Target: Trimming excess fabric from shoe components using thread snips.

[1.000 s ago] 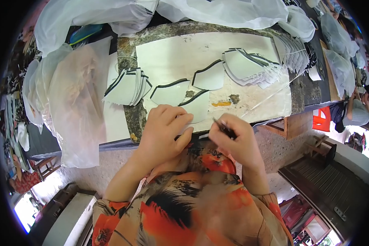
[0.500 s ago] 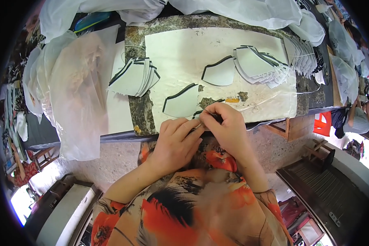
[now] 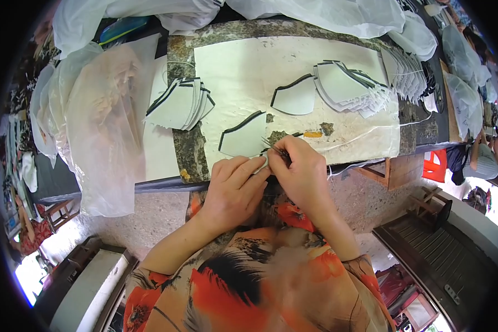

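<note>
My left hand [image 3: 231,191] is closed at the front table edge, gripping a small white piece with dark edging [image 3: 263,165] that my fingers mostly hide. Close against it, my right hand [image 3: 303,170] is curled round thread snips [image 3: 269,145], whose thin metal tips poke out beyond the fingers. Just past my left hand lies a white cut piece with a black curved edge [image 3: 243,136]. A similar black-edged piece [image 3: 294,98] rests farther off, beside a fanned stack of such pieces [image 3: 348,91].
Another fanned stack [image 3: 177,108] sits at left on the board [image 3: 185,145]. A tied bundle of pieces [image 3: 406,77] is at right. Plastic bags [image 3: 105,116] hang over the left table edge. A white cord [image 3: 365,133] runs rightward. An orange-yellow item [image 3: 313,134] lies beyond my right hand.
My right hand has shifted slightly left, and the metal tips now stick out past its fingers. A loop of white cord now shows beside that hand. The stacks stay put.
</note>
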Demonstrator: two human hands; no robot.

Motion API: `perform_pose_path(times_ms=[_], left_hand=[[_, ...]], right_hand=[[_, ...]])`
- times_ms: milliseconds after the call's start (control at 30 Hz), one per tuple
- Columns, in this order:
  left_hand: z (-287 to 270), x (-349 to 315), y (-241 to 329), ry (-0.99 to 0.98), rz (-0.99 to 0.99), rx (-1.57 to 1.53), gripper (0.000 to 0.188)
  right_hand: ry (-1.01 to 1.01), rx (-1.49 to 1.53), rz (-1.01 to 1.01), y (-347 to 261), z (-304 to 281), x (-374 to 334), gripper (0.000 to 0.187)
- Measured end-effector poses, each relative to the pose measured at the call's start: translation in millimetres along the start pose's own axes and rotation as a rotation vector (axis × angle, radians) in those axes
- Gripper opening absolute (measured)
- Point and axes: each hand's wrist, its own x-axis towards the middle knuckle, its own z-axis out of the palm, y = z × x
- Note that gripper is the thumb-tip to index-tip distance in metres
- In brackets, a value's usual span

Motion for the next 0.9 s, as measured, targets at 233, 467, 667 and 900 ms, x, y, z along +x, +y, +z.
perform_pose_path(times_ms=[233, 467, 667, 900], left_hand=[[-2.0, 2.3, -0.1, -0.023, -0.007, 0.005, 0.034], [-1.5, 5.2, 2.2, -0.039, -0.01, 0.029, 0.034], [-0.8, 6.6, 3.1, -0.08, -0.055, 0.086, 0.029], [3.1, 6.6, 2.0, -0.06, -0.048, 0.108, 0.03]], right_hand=[[-0.002, -0.041, -0.009, 0.3, 0.6, 0.5, 0.015], [-0.006, -0.079, 0.003, 0.9, 1.0, -0.2, 0.015], [-0.042, -0.029, 0.019, -2.7, -9.0, 2.8, 0.013], [-0.033, 0.02, 0.035, 6.6, -29.2, 8.3, 0.013]])
